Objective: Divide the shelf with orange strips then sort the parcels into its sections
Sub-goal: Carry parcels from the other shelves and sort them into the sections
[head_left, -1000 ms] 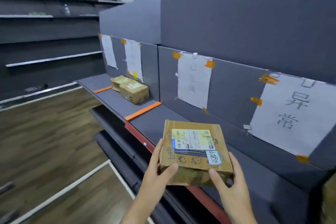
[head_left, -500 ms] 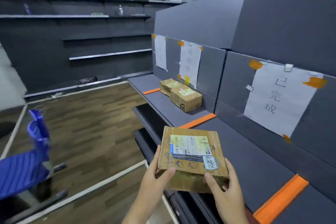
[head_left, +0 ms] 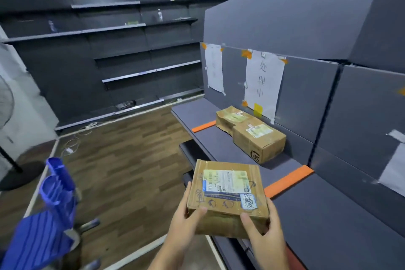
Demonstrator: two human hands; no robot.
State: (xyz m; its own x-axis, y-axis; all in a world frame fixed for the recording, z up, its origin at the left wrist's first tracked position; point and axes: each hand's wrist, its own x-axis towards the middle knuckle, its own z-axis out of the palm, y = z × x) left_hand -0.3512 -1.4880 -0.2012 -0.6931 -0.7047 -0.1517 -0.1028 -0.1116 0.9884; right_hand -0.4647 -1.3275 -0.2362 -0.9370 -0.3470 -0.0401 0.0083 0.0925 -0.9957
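I hold a flat brown parcel (head_left: 228, 197) with a white shipping label in both hands, just in front of the grey shelf (head_left: 219, 144). My left hand (head_left: 186, 223) grips its left near corner and my right hand (head_left: 263, 234) its right near corner. Two orange strips lie across the shelf: a near one (head_left: 289, 180) and a far one (head_left: 203, 126). Between them sit two brown parcels, one nearer (head_left: 259, 142) and one behind it (head_left: 232, 119), under a paper sign (head_left: 263, 85) taped to the back panel.
A second paper sign (head_left: 214, 68) hangs further left, and another (head_left: 394, 173) at the right edge. A blue chair (head_left: 43, 221) stands at the lower left on the wooden floor. Dark shelving lines the back wall, and a fan stand (head_left: 13, 173) is at the left.
My view has swung left along the shelf. The section with the two parcels is now closer and ahead. The parcel stays held in both hands.
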